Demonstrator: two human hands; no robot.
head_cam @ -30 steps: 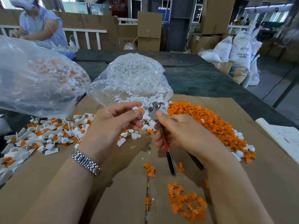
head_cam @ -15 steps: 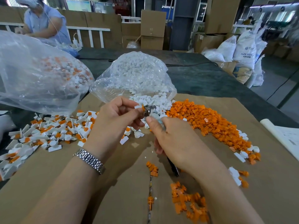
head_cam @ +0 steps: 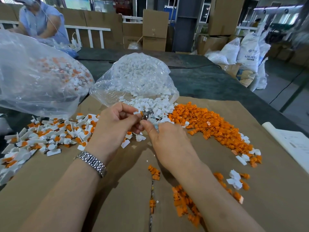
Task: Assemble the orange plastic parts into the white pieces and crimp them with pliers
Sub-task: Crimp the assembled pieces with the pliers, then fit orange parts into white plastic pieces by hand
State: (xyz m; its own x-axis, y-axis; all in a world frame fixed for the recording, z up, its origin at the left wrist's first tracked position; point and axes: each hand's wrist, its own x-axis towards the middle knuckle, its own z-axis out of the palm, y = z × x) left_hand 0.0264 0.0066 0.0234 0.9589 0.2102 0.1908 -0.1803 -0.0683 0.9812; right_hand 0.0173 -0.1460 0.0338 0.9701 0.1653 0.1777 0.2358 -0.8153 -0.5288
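My left hand (head_cam: 113, 126) pinches a small white piece with an orange insert (head_cam: 139, 113) between thumb and fingertips. My right hand (head_cam: 168, 141) grips the pliers (head_cam: 148, 114); only their metal jaws show, closed around the orange insert. The handles are hidden under my palm. A heap of loose orange parts (head_cam: 209, 124) lies to the right. Loose white pieces (head_cam: 150, 104) spill from an open clear bag (head_cam: 133, 77) just behind my hands. Assembled white-and-orange pieces (head_cam: 50, 136) lie scattered to the left.
A second clear bag (head_cam: 38, 81) with assembled pieces stands at the left. Brown cardboard (head_cam: 250, 206) covers the table. More orange parts (head_cam: 185, 206) lie near the front. White paper (head_cam: 294, 144) lies at the right edge. Another person (head_cam: 41, 20) works at the far left.
My right hand brought the pliers up to the piece in my left hand and squeezed the handles together; they are now hidden under the palm. Both hands rose slightly toward the white bag.
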